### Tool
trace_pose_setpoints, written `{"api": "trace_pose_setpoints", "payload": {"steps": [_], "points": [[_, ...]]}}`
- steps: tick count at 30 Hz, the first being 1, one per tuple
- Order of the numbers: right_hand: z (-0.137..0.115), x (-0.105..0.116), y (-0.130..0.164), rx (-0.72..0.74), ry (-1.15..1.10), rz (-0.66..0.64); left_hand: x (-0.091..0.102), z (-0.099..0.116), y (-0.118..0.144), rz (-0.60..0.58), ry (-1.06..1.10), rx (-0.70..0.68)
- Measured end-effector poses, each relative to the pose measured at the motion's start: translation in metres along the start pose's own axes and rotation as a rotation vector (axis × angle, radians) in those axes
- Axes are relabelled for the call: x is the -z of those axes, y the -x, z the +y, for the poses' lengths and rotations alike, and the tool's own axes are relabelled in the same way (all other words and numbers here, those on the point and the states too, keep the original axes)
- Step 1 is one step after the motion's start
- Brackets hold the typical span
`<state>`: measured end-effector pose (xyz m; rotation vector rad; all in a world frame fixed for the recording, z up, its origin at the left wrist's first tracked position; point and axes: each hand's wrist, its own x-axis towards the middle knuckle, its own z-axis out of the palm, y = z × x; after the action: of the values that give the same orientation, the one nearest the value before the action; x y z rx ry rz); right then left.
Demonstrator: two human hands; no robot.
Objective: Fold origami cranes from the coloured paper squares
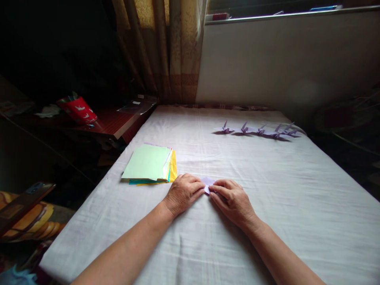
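Note:
A small piece of folded lilac paper [208, 182] lies on the white cloth, partly covered by my fingers. My left hand [185, 190] grips its left side, fingers together and thumb near the paper's middle. From the right, my right hand [231, 198] pinches the other side with fingertips and thumb close together. To the left of my left hand sits a stack of square coloured paper [147, 162], pale green on top with yellow and blue edges below. Farther back on the right, several lilac paper cranes [244, 128] stand in a row.
The table [285, 229] is spread with a white cloth. Off its left side, a red cup [77, 110] with a bird pattern leans on a dark red wooden surface [118, 122]. A phone [32, 194] is at the far left. Curtains [163, 51] hang behind.

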<state>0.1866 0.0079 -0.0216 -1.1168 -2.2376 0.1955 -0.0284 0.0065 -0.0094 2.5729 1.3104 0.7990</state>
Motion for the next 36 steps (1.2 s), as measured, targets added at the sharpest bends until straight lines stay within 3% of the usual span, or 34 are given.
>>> {"api": "trace_pose_setpoints", "payload": {"steps": [21,31,36], "points": [[0.0006,-0.0014,0.0004,0.037,0.024,0.017,0.0012,0.0029,-0.0002,-0.046,-0.063,0.019],[-0.0002,-0.0012,0.0009,0.122,0.120,0.052,-0.0046,0.0063,0.0005,0.033,-0.249,-0.114],[-0.0018,0.0016,-0.0001,0.122,0.153,0.047,-0.0031,0.0081,-0.0003,0.044,-0.257,-0.079]]}}
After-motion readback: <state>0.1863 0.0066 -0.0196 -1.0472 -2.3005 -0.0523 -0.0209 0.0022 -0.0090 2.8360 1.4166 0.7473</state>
